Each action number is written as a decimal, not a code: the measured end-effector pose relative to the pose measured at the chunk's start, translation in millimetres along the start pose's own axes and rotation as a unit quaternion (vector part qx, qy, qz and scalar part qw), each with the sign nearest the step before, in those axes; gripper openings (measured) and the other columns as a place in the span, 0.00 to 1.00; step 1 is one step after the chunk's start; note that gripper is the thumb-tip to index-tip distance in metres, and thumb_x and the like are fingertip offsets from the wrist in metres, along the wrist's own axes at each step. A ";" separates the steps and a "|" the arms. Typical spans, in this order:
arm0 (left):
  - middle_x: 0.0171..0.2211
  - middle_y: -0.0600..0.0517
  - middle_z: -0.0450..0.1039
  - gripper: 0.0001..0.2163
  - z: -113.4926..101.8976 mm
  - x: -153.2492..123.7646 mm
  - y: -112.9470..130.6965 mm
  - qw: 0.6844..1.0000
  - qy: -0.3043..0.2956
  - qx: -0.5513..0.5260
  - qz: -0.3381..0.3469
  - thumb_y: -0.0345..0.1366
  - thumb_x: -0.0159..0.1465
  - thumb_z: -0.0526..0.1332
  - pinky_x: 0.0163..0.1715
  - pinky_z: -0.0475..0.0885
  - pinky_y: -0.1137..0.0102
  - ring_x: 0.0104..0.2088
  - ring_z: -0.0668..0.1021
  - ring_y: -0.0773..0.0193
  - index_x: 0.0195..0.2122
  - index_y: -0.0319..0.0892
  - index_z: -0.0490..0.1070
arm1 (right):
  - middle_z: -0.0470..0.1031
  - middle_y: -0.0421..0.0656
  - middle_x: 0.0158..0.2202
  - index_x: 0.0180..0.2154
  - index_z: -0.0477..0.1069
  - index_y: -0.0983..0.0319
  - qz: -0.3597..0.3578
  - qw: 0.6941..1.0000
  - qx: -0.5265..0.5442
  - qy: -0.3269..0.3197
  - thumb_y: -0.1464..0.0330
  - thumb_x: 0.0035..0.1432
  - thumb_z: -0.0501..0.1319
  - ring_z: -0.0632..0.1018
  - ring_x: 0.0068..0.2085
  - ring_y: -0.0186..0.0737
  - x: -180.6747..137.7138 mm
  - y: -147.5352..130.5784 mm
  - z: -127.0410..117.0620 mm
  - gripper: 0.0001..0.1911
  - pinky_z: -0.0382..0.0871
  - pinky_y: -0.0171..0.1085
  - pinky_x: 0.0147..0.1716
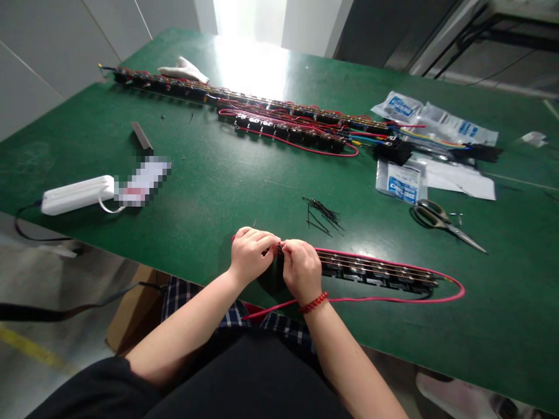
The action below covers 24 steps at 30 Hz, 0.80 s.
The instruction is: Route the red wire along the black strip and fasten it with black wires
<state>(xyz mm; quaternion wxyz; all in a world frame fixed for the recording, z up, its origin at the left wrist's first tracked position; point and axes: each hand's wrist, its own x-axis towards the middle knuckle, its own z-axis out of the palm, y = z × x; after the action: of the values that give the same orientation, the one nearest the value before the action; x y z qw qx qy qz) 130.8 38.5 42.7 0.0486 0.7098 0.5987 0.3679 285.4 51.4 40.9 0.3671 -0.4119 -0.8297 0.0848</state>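
My left hand (250,254) and my right hand (302,269) meet at the left end of a row of black switch blocks (375,272) lying near the table's front edge. Both hands have their fingers curled and pinched on that end of the row. A red wire (449,280) loops around the row and trails back under my right wrist, which wears a red bead bracelet (313,303). A small heap of black cable ties (322,213) lies just beyond my right hand.
On the green table (209,186) lie scissors (441,220), plastic bags with blue labels (404,180), two long wired switch rows (279,119), a white glove (183,71), a white power strip (77,195) and a small dark bar (142,137).
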 end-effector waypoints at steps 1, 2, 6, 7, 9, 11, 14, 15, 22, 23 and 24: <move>0.35 0.58 0.81 0.08 0.2 -0.1 -0.3 1.000 0.001 0.000 0.001 0.32 0.63 0.59 0.45 0.67 0.62 0.36 0.80 0.65 0.31 0.50 0.77 | 0.77 0.46 0.37 0.40 0.69 0.59 0.000 1.000 0.000 0.001 0.75 0.63 0.53 0.77 0.40 0.43 0.1 0.1 0.1 0.08 0.71 0.43 0.44; 0.35 0.58 0.81 0.08 0.4 -0.2 -0.6 1.000 0.002 -0.001 0.003 0.32 0.63 0.59 0.45 0.67 0.62 0.36 0.80 0.65 0.31 0.49 0.76 | 0.77 0.46 0.37 0.40 0.68 0.59 -0.001 1.000 0.000 0.001 0.75 0.63 0.53 0.77 0.40 0.43 0.1 0.3 0.2 0.08 0.71 0.43 0.43; 0.34 0.58 0.81 0.08 1.5 -0.7 -1.8 1.000 0.003 0.000 0.002 0.33 0.64 0.59 0.45 0.67 0.62 0.35 0.80 0.65 0.31 0.49 0.76 | 0.77 0.46 0.37 0.40 0.68 0.60 -0.009 1.000 -0.005 0.006 0.75 0.63 0.54 0.77 0.40 0.43 -0.3 0.4 -0.1 0.07 0.71 0.43 0.43; 0.34 0.57 0.81 0.08 1.7 -0.7 -2.1 1.000 0.002 0.001 0.000 0.33 0.64 0.59 0.45 0.67 0.62 0.35 0.80 0.65 0.32 0.48 0.76 | 0.78 0.46 0.38 0.40 0.69 0.60 -0.012 1.000 -0.007 0.008 0.75 0.63 0.55 0.77 0.40 0.43 -0.4 0.2 -0.6 0.07 0.71 0.43 0.44; 0.34 0.56 0.81 0.07 1.8 -0.6 -2.5 1.000 -0.002 0.006 -0.004 0.34 0.65 0.58 0.45 0.67 0.62 0.35 0.80 0.65 0.32 0.48 0.76 | 0.78 0.46 0.38 0.41 0.69 0.60 -0.020 1.000 -0.010 0.012 0.74 0.62 0.55 0.77 0.41 0.43 -0.6 -0.8 -2.3 0.07 0.71 0.44 0.45; 0.33 0.56 0.81 0.07 1.7 -0.3 -2.9 1.000 -0.005 0.008 -0.003 0.35 0.65 0.58 0.45 0.66 0.62 0.35 0.80 0.65 0.32 0.48 0.76 | 0.79 0.47 0.39 0.41 0.70 0.60 -0.031 0.999 -0.016 0.012 0.74 0.62 0.56 0.77 0.41 0.44 -0.4 -2.1 -4.7 0.07 0.70 0.45 0.46; 0.32 0.57 0.81 0.07 1.3 -0.1 -3.3 1.000 -0.004 0.006 0.003 0.36 0.65 0.59 0.44 0.66 0.63 0.35 0.80 0.65 0.33 0.47 0.76 | 0.79 0.47 0.39 0.43 0.70 0.61 -0.041 0.999 -0.017 0.001 0.74 0.62 0.57 0.78 0.41 0.43 1.6 -3.9 -8.6 0.08 0.71 0.43 0.44; 0.32 0.57 0.81 0.07 1.2 -0.1 -3.3 1.000 -0.003 0.007 0.004 0.36 0.65 0.59 0.44 0.66 0.63 0.35 0.80 0.65 0.32 0.47 0.76 | 0.79 0.47 0.39 0.43 0.71 0.61 -0.038 0.999 -0.012 -0.002 0.74 0.62 0.57 0.78 0.41 0.43 2.9 -4.3 -9.9 0.08 0.71 0.43 0.43; 0.32 0.57 0.81 0.06 0.0 0.2 -2.2 1.000 -0.006 0.017 0.001 0.34 0.64 0.59 0.43 0.66 0.63 0.35 0.80 0.65 0.32 0.47 0.76 | 0.79 0.46 0.37 0.39 0.72 0.59 -0.018 0.997 0.052 -0.051 0.72 0.64 0.56 0.77 0.40 0.42 21.9 0.5 -19.0 0.07 0.72 0.41 0.42; 0.32 0.57 0.81 0.06 0.2 0.1 -2.2 1.000 -0.005 0.019 0.002 0.34 0.63 0.59 0.43 0.66 0.63 0.34 0.80 0.64 0.32 0.47 0.76 | 0.79 0.45 0.37 0.38 0.72 0.59 -0.016 0.995 0.063 -0.072 0.72 0.64 0.55 0.77 0.39 0.42 26.2 2.7 -20.4 0.07 0.72 0.41 0.42; 0.32 0.57 0.81 0.06 0.6 0.0 -2.4 1.000 -0.002 0.021 0.003 0.33 0.63 0.59 0.43 0.66 0.63 0.34 0.80 0.64 0.32 0.47 0.76 | 0.79 0.45 0.36 0.38 0.72 0.60 -0.012 0.993 0.074 -0.094 0.71 0.64 0.55 0.77 0.38 0.42 30.6 5.3 -21.6 0.07 0.72 0.40 0.41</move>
<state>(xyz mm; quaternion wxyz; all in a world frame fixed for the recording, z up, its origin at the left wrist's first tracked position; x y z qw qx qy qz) 129.2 39.4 41.1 0.0339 0.7129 0.6042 0.3543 291.4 74.2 70.6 0.3174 -0.3640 -0.8570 0.1796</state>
